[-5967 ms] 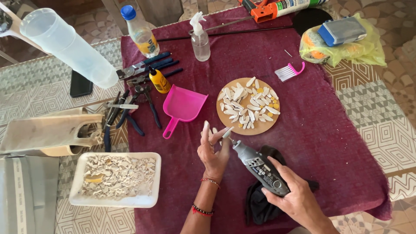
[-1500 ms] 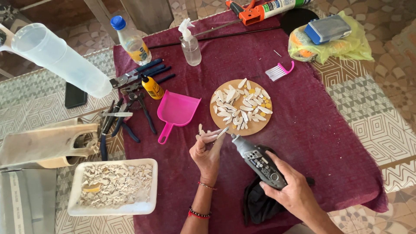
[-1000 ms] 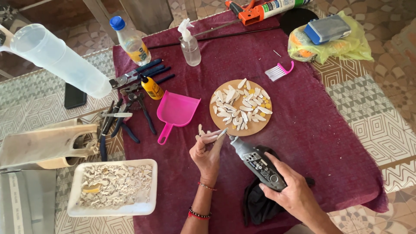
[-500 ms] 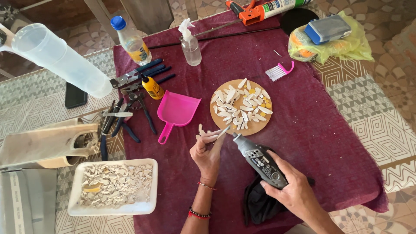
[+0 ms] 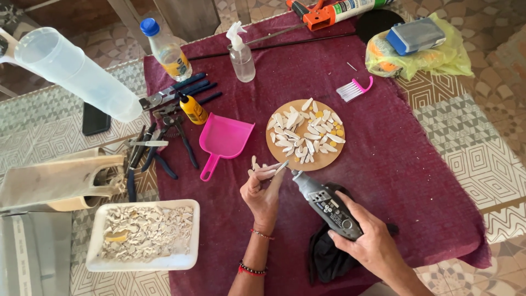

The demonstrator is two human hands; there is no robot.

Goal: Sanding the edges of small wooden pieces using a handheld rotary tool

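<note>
The left hand (image 5: 264, 189) is still pinching a small pale shell piece (image 5: 280, 168) between fingertips, and the right hand (image 5: 368, 239), wrapped tight around the grey rotary tool (image 5: 327, 204), is keeping its tip against that piece from four o'clock. Over the last second and a half almost nothing is shifting, so the grinding looks to be continuing on the same piece. The piece is sitting just at seven o'clock of the round wooden board (image 5: 307, 159) loaded with finished pieces.
</note>
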